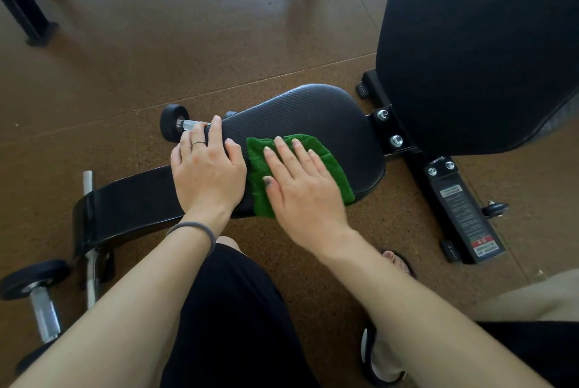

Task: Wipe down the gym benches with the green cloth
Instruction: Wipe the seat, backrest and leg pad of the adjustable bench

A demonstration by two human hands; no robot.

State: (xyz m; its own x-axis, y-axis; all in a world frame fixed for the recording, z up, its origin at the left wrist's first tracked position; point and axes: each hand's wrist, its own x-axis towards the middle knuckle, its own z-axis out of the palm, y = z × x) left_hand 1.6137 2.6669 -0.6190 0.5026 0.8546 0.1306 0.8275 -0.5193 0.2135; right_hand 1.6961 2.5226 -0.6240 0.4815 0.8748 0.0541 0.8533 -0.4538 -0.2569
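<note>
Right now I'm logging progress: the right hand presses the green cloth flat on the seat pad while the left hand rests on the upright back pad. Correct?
Not quite. The head view shows the left hand resting on the seat pad itself, beside the green cloth, not on the back pad. The right hand does press the cloth flat there.

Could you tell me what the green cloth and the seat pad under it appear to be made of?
The green cloth looks like looped terry or microfibre, with a fuzzy, matte pile. The seat pad seems to be black vinyl or faux leather over padding, with a fine embossed weave texture and a slight sheen.
</note>
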